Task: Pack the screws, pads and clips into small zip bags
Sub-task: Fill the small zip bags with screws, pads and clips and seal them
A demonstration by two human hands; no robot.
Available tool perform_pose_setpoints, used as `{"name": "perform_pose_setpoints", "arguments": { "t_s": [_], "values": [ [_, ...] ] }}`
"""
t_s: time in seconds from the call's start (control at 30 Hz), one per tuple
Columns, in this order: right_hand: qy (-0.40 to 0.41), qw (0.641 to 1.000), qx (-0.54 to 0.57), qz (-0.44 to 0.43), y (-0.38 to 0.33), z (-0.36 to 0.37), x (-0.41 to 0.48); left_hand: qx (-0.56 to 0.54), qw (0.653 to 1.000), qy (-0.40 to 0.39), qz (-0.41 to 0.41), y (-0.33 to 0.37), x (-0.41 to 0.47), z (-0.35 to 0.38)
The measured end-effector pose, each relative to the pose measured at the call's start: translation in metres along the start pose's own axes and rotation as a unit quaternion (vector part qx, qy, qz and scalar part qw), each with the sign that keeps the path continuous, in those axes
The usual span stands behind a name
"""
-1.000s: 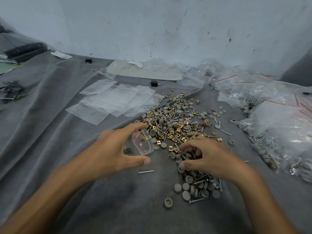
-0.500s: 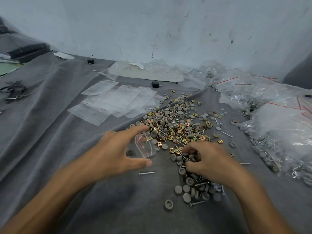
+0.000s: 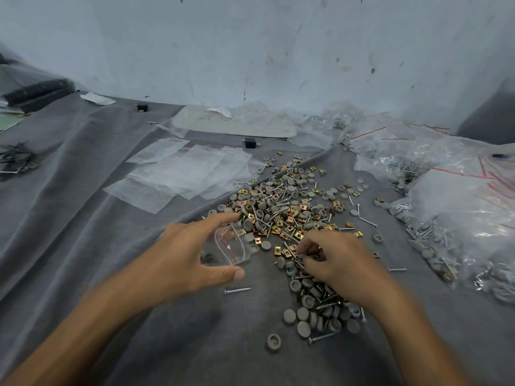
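A heap of grey round pads, silver screws and gold clips lies on the grey cloth in the middle. My left hand holds a small clear zip bag with a red seal line, its mouth held open between forefinger and thumb; dark pieces show inside it. To the right, my right hand has its fingers curled over the near part of the heap, pinching small parts. More grey pads and a loose screw lie close to me.
Empty clear zip bags lie flat at the back left. Filled bags with red seals pile up on the right. Two small black blocks and a white tray sit near the wall. Black pieces lie far left.
My right hand has drawn nearer and curled tighter over the parts. The left hand and its bag have hardly shifted.
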State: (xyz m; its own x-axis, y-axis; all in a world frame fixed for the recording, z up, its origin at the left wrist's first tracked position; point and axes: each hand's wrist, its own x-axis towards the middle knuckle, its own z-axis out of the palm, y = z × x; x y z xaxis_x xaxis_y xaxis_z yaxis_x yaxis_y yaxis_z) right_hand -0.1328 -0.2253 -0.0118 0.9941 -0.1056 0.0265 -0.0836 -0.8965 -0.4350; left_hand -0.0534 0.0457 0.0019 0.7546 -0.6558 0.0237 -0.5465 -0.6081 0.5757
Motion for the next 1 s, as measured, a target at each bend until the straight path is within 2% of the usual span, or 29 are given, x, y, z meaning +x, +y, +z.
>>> {"name": "perform_pose_setpoints", "arguments": {
  "t_s": [0.2,0.5,0.73,1.0],
  "values": [
    [0.095,0.992,0.080,-0.008,0.002,-0.002,0.000,0.007,1.000,0.014,-0.001,0.002,0.000,-0.001],
    [0.136,0.973,0.188,-0.013,-0.006,0.002,0.000,0.011,1.000,0.014,-0.006,0.001,0.001,0.001],
    [0.116,0.954,0.276,-0.022,-0.013,0.007,0.002,0.016,1.000,0.022,-0.002,0.001,0.001,0.000],
    [0.064,0.914,0.396,-0.057,-0.026,0.021,0.005,0.023,1.000,0.017,-0.004,0.005,0.002,0.002]
  ]
}}
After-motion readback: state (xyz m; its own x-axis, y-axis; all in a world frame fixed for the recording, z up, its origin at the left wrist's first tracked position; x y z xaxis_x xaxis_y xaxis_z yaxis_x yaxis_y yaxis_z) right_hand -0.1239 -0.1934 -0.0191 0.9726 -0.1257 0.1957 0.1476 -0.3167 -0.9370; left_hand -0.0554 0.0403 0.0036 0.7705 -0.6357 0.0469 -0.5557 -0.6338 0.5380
